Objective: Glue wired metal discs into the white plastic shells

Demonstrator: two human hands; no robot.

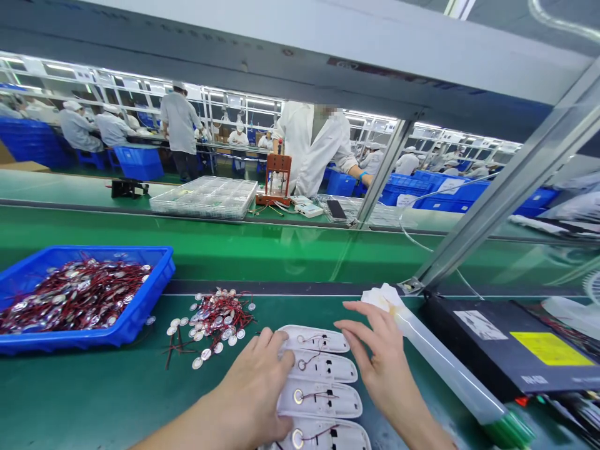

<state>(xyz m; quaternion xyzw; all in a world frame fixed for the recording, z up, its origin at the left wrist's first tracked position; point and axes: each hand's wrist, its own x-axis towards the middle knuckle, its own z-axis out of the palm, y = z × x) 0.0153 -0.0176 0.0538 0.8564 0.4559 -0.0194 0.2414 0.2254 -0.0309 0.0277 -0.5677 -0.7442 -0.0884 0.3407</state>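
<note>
Several white oval plastic shells (pixel 323 369) lie in a row on the green mat, each fitted with a small metal disc and red and black wires. My left hand (pixel 255 390) rests on the left ends of the shells, fingers curled down onto them. My right hand (pixel 377 356) hovers over their right ends with the fingers stretched apart and nothing in it. A loose pile of metal discs with red wires (pixel 213 322) sits just left of the shells.
A blue bin (pixel 135 312) full of wired discs stands at the left. A long translucent glue tube (pixel 445 365) with a green end lies right of my hand, beside a black box (pixel 510 347). A green conveyor, clear trays (pixel 204 197) and workers in white lie beyond.
</note>
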